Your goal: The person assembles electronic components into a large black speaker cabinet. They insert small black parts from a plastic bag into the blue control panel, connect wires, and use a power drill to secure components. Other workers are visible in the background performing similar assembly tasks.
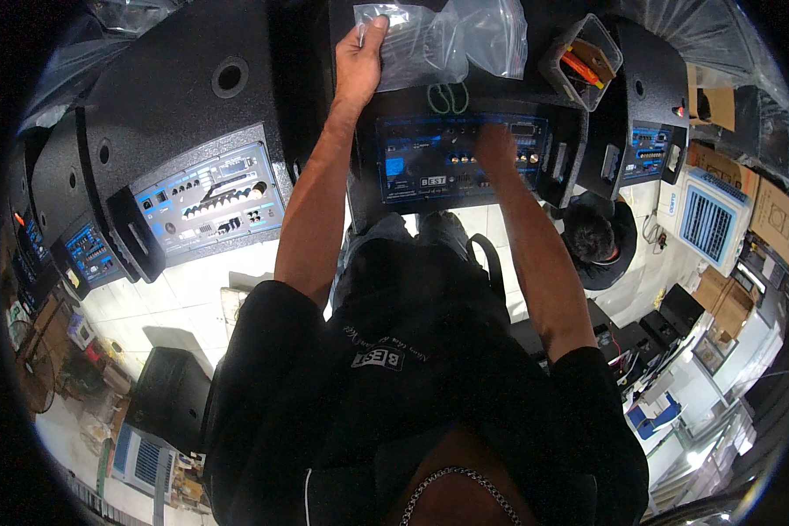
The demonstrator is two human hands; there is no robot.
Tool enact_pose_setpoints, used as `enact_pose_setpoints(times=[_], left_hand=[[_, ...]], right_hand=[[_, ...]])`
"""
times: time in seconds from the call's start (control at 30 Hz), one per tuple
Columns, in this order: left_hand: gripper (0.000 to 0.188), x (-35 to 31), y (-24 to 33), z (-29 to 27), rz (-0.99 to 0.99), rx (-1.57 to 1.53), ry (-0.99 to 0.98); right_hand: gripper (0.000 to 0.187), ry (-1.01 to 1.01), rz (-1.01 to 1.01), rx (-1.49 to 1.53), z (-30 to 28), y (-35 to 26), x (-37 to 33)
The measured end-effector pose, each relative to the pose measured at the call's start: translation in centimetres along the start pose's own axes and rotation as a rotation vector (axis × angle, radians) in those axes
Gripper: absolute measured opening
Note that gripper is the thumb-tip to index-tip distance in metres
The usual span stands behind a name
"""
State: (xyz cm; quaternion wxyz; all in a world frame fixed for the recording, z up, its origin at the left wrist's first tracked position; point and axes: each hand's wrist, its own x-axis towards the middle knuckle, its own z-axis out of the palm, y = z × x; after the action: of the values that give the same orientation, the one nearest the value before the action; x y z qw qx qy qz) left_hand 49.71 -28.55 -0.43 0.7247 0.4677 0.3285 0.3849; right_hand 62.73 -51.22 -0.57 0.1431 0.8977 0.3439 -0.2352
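Note:
My left hand [362, 61] grips a clear plastic bag [421, 44] by its left edge, thumb on top, above the black speaker cabinet [386, 103] in front of me. A second clear bag [493, 35] lies against it on the right. My right hand [497, 149] is closed over the row of knobs on the cabinet's dark blue-lit control panel [421, 158]. Its fingertips are hidden, so what they hold cannot be made out. Between the hands, a thin green loop [448, 98] rests on the cabinet. A clear plastic box [585, 61] with an orange-handled tool [581, 67] sits at the right corner.
More black speakers stand left and right, one with a silver control panel [209, 197]. A person [592, 237] in dark clothes is low down at right, close to my forearm. Cardboard boxes [776, 219] and a white-framed grille unit [708, 217] line the right side.

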Motion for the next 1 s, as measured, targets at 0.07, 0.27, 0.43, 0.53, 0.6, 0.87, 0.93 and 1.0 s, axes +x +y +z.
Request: enact_pose_setpoints(times=[0.07, 0.27, 0.43, 0.53, 0.6, 0.87, 0.93, 1.0], left_hand=[[0.030, 0.0, -0.1, -0.1, 0.014, 0.016, -0.006], [0.030, 0.2, -0.2, -0.1, -0.001, 0.027, -0.021], [0.033, -0.2, 0.3, 0.0, -0.028, 0.013, 0.006], [0.032, -0.3, 0.8, 0.4, -0.013, 0.005, -0.015], [0.032, -0.1, 0.1, 0.0, -0.026, -0.022, -0.023], [0.032, -0.1, 0.5, 0.2, -0.044, -0.036, -0.015], [0.032, -0.2, 0.5, 0.4, -0.045, -0.025, -0.007], [0.032, -0.1, 0.5, 0.0, -0.042, 0.028, -0.001]], right_hand=[[0.028, -0.014, 0.053, 0.044, -0.2, 0.0, 0.4], [0.031, 0.043, 0.199, 0.116, 2.4, 2.7, 3.5], [0.031, -0.429, 0.169, 0.324, -3.1, 3.2, 2.7], [0.024, -0.515, -0.039, 0.381, -0.9, 6.3, 3.7], [0.025, -0.509, -0.123, 0.398, -1.4, 6.5, 3.2], [0.012, -0.484, 0.116, 0.876, 0.6, 8.0, 2.5], [0.007, -0.476, 0.250, 1.086, 1.7, 8.2, 1.9], [0.010, -0.547, 0.341, 1.132, 1.3, 8.1, 1.9]])
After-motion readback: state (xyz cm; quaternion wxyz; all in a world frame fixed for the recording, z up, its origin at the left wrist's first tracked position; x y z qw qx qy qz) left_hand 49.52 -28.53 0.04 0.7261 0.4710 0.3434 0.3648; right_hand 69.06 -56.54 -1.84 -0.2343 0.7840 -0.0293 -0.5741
